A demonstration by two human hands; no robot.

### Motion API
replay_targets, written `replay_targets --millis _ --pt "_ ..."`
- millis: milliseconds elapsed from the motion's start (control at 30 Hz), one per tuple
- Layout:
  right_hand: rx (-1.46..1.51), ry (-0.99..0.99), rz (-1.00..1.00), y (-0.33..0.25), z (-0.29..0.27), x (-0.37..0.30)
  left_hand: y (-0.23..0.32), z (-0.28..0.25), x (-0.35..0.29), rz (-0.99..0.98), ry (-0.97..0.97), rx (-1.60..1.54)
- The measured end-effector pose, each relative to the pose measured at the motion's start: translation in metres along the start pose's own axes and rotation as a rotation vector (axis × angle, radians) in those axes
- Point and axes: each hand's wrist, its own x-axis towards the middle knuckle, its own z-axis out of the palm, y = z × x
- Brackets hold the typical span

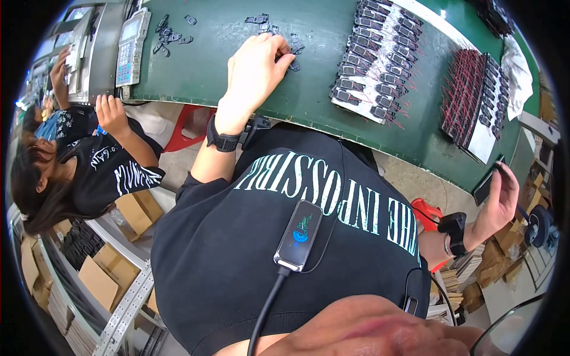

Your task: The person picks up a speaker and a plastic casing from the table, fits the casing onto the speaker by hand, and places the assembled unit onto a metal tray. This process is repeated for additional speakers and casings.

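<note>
My left hand [255, 68] reaches over the green table, thumb and fingers closed together among small black plastic parts [295, 65]. What sits between the fingertips is hidden. More of these parts [259, 20] lie just beyond the knuckles. At the far right, my right hand [503, 199] is closed around a dark, flat, phone-like thing [484, 188] by the table's edge. Nearest to that hand, a white board [484, 142] bears dark parts and a dense bundle of red wires [463, 89].
Another white board [383, 59] carries rows of small black modules with red wires. Loose black parts [169, 37] lie at the left, near a grey keypad device [130, 47]. A co-worker [77, 166] sits at the left. Cardboard boxes [110, 276] stand below; a white cloth [516, 74] hangs at right.
</note>
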Motion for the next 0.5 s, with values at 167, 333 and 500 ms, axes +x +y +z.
replay_targets --millis 167,333,500 --pt "0.150 -0.107 -0.079 -0.005 0.025 0.005 0.001 0.004 -0.002 -0.025 0.103 -0.017" --pt "0.221 -0.137 -0.153 -0.013 0.048 0.010 0.001 0.002 0.005 0.014 0.075 -0.040" --pt "0.380 -0.199 -0.181 -0.018 0.056 0.021 0.006 0.002 0.039 0.009 0.094 -0.077"
